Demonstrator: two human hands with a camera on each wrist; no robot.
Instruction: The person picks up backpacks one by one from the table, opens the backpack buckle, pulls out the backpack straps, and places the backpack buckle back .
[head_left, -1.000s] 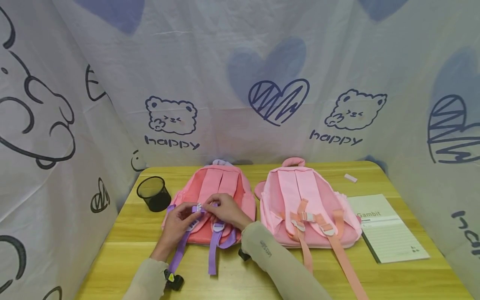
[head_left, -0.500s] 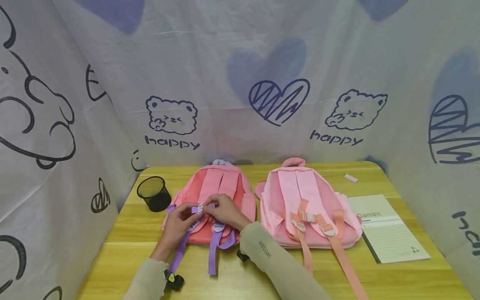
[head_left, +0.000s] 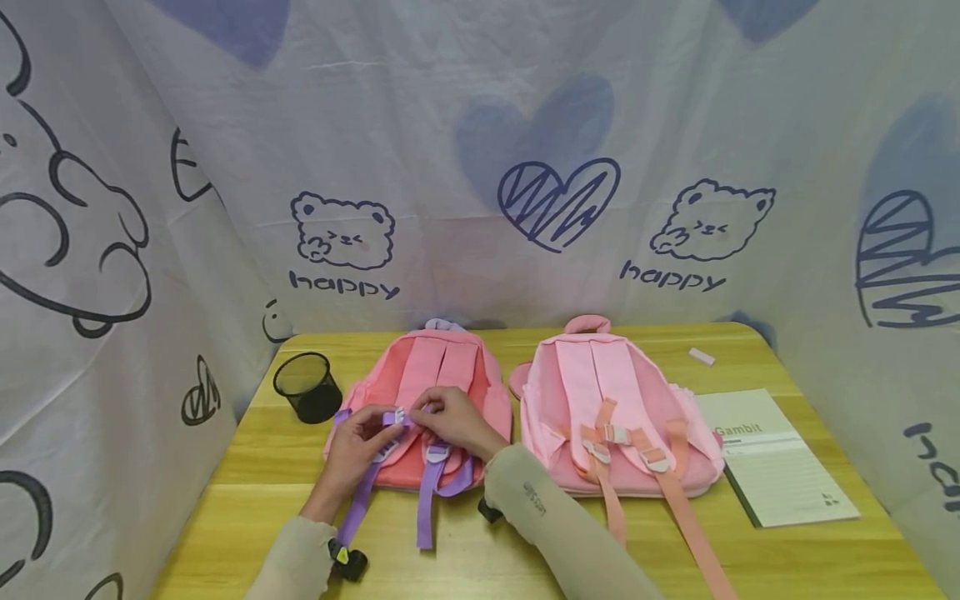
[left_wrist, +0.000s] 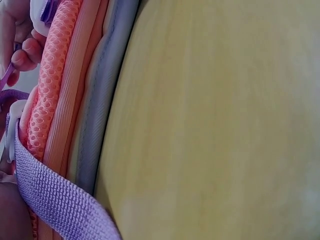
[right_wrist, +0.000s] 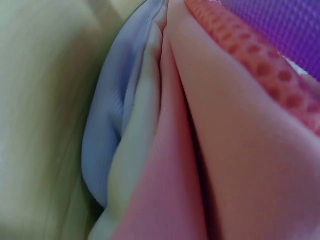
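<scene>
A coral-pink backpack (head_left: 390,367) lies with its shoulder straps up on the table. Above its lower part, my left hand (head_left: 358,440) pinches a purple strap by a white buckle (head_left: 399,415). My right hand (head_left: 453,421) pinches the purple webbing just right of that buckle, fingertips close to it. Two purple strap tails hang toward the table's front; one purple strap (left_wrist: 55,195) crosses the left wrist view in front of the backpack's mesh edge (left_wrist: 52,75). In the right wrist view, purple webbing (right_wrist: 285,30) fills the upper right corner. The buckle's far side is hidden by fingers.
A light-pink backpack (head_left: 573,375) with orange straps and a fastened white buckle (head_left: 616,433) lies to the right. Beyond it are a notebook (head_left: 780,467) and a small pink block (head_left: 701,357). A black mesh pen holder (head_left: 315,400) stands at the left. Printed curtains surround the table (head_left: 247,500).
My right fingertips have shifted slightly to the right along the purple webbing, away from the buckle. My left hand and both backpacks have stayed in place.
</scene>
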